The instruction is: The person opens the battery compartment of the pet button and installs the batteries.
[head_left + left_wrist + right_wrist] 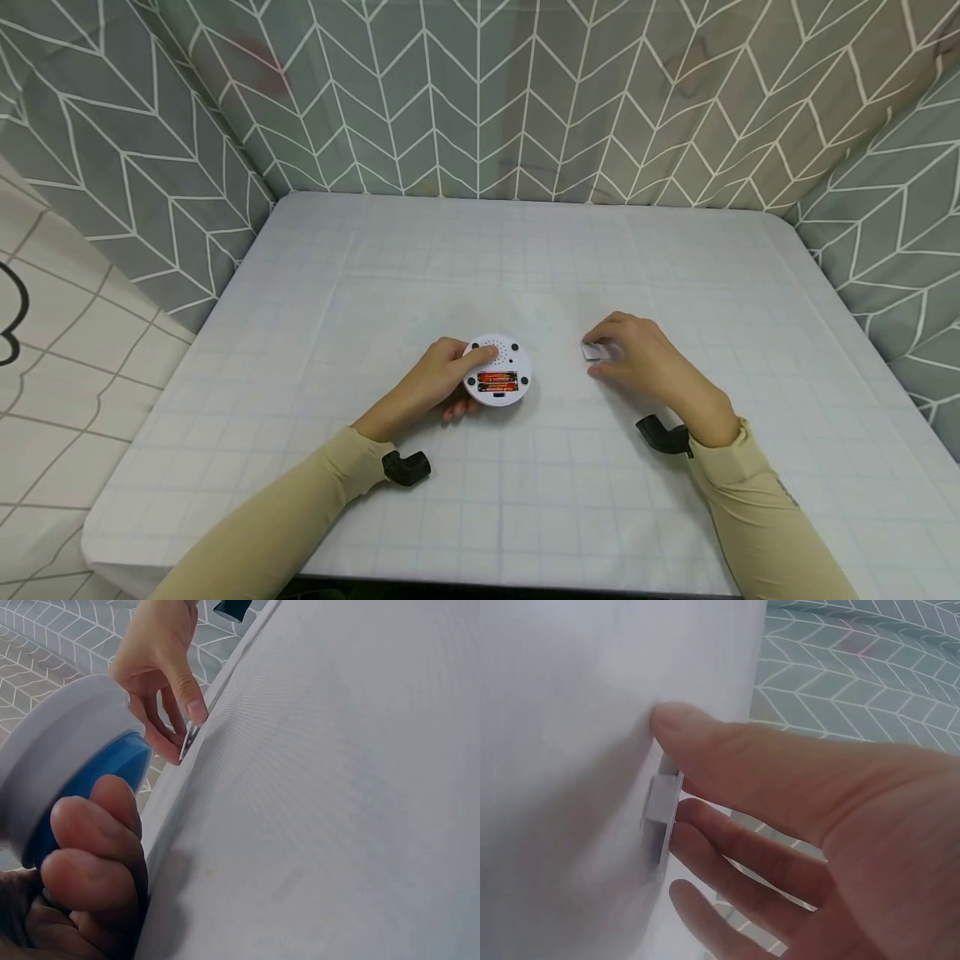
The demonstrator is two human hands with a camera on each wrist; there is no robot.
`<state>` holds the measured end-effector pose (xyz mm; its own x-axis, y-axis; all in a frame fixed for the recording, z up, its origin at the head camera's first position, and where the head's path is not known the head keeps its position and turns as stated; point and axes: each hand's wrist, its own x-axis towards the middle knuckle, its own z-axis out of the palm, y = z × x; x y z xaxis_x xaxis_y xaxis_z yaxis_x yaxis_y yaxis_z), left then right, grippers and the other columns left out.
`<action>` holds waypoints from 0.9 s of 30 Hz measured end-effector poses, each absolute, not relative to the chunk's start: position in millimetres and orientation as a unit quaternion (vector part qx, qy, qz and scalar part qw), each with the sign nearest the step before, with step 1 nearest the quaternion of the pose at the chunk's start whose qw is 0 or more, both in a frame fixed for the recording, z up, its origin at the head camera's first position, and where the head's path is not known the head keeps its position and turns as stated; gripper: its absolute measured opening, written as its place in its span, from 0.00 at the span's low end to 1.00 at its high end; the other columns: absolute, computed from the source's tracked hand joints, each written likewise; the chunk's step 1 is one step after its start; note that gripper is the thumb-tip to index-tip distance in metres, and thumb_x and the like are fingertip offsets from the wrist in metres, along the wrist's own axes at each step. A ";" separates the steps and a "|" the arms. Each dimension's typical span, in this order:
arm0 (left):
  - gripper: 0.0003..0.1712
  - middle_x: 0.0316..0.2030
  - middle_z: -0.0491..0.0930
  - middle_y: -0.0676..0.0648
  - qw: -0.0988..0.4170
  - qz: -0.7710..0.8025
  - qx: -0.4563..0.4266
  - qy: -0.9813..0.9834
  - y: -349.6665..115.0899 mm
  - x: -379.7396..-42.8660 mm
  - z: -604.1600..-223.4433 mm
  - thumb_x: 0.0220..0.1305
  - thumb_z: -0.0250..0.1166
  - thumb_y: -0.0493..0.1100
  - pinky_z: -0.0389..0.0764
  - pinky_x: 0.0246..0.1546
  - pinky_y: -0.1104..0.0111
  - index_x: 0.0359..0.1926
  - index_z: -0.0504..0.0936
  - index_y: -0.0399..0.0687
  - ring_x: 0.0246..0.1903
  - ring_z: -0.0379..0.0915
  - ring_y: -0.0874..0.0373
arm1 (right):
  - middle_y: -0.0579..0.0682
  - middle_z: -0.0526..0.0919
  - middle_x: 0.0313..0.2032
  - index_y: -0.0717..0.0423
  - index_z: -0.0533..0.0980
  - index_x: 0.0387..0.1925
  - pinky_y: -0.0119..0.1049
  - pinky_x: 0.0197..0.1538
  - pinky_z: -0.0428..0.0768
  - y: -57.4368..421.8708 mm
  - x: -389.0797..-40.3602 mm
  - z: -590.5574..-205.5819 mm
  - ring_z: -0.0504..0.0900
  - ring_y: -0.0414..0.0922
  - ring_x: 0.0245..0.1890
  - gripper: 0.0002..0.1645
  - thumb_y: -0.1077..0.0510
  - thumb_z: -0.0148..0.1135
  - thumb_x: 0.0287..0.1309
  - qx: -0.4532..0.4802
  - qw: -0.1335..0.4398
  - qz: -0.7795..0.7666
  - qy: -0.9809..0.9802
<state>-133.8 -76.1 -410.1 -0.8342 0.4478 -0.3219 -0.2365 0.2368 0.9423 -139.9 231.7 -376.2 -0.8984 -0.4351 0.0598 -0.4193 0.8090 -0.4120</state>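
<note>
My left hand holds a round white battery-powered device, its flat back turned up with the thumb lying on it. Two red batteries sit side by side in the open compartment, near a cluster of small holes. From the left wrist view, the device's other side has a blue part, with curled fingertips beside it. Apart from it on the right, my right hand pinches a small white battery cover low over the table, between thumb and fingers. A raised tab of the cover shows in the right wrist view.
Both hands are over a table covered with a white, faintly checked cloth. Grey curtains with a white zigzag pattern hang behind and at the sides. A black wrist mount sits at the left cuff, another at the right.
</note>
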 end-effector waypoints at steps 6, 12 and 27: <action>0.31 0.12 0.76 0.43 0.279 0.615 0.072 0.734 -77.0 -134.0 -410.9 0.63 0.63 0.66 0.67 0.05 0.68 0.35 0.81 0.38 0.06 0.64 0.57 | 0.54 0.84 0.44 0.60 0.83 0.43 0.50 0.53 0.78 233.3 -140.3 -374.3 0.81 0.52 0.46 0.20 0.61 0.79 0.46 -0.209 0.033 -0.226 0.951; 0.31 0.12 0.76 0.43 0.276 0.612 0.073 0.738 -76.7 -133.4 -410.0 0.63 0.62 0.65 0.66 0.05 0.68 0.34 0.81 0.39 0.06 0.63 0.57 | 0.53 0.84 0.44 0.59 0.83 0.43 0.50 0.52 0.79 237.0 -138.6 -372.0 0.82 0.52 0.46 0.21 0.63 0.79 0.44 -0.203 0.038 -0.221 0.953; 0.30 0.12 0.76 0.43 0.277 0.605 0.076 0.743 -77.8 -133.0 -408.4 0.65 0.61 0.64 0.67 0.06 0.69 0.35 0.81 0.39 0.07 0.63 0.58 | 0.48 0.85 0.36 0.56 0.84 0.39 0.46 0.47 0.78 234.0 -140.1 -374.5 0.82 0.47 0.39 0.18 0.62 0.80 0.42 -0.220 0.012 -0.226 0.949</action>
<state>-133.0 -77.8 -408.4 -0.8346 0.4481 -0.3203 -0.2226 0.2574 0.9403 -140.1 234.0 -374.5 -0.9031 -0.4226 0.0761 -0.4115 0.8010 -0.4349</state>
